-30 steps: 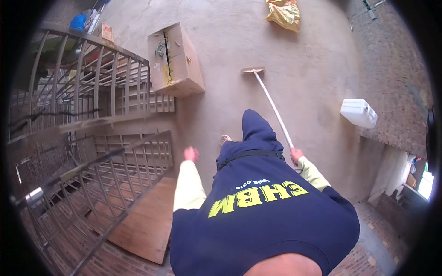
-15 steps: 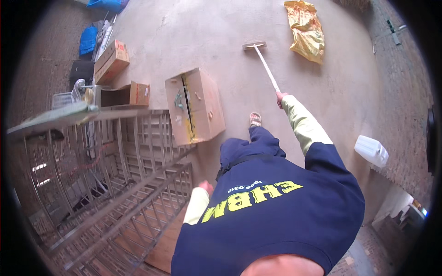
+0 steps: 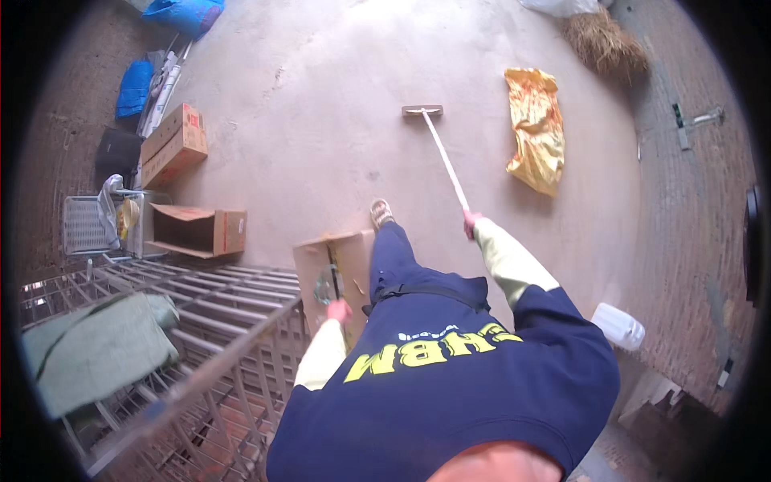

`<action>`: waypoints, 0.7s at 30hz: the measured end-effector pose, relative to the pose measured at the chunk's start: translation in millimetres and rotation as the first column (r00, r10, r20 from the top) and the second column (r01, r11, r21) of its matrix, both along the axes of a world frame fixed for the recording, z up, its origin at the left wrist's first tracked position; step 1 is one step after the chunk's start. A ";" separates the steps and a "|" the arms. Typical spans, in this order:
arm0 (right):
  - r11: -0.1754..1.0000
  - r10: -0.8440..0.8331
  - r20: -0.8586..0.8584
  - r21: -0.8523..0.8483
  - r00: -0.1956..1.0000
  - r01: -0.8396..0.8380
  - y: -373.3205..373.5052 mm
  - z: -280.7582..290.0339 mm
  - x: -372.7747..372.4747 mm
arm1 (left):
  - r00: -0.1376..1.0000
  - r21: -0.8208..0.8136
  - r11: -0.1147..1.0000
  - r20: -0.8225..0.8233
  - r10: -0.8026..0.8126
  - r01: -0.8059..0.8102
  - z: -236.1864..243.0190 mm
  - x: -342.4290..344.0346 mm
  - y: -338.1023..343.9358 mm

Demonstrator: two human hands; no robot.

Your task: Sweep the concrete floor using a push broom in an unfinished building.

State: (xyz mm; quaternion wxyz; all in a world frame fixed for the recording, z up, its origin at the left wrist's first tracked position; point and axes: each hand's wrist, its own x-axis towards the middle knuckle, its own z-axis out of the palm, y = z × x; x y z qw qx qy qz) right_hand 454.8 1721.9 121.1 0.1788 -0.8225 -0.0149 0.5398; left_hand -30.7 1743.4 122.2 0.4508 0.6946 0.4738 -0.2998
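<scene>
My right hand (image 3: 471, 225) is wrapped round the end of the pale handle of a long-handled flat mop (image 3: 447, 161). The mop slants ahead of me, its wide rectangular head resting on the concrete floor. Nearer to me, my left hand (image 3: 340, 311) hangs in front of a large taped carton (image 3: 357, 261), and its fingers are too small and blurred to read. Whether that hand touches the carton is hidden from above. One sandalled foot (image 3: 381, 212) is stretched forward beside the carton.
To the right of the mop lies a crumpled gold sack (image 3: 536, 132). A white plastic jug (image 3: 618, 326) stands at my right. On the left are an open carton (image 3: 229, 230), a closed carton (image 3: 175, 146) and a metal rack (image 3: 233, 345) bearing a green cloth (image 3: 100, 353). Straw (image 3: 606, 44) lies far right.
I have stepped forward and one foot reaches further ahead. The mop has shifted left in view, still in my right hand. My left hand has swung forward over the large carton.
</scene>
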 end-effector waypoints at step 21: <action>0.862 0.506 0.313 -0.197 0.804 -0.467 334.3 -45.6 173.4 | -0.107 -0.202 -0.095 0.046 0.993 -0.975 74.4 138.4 328.9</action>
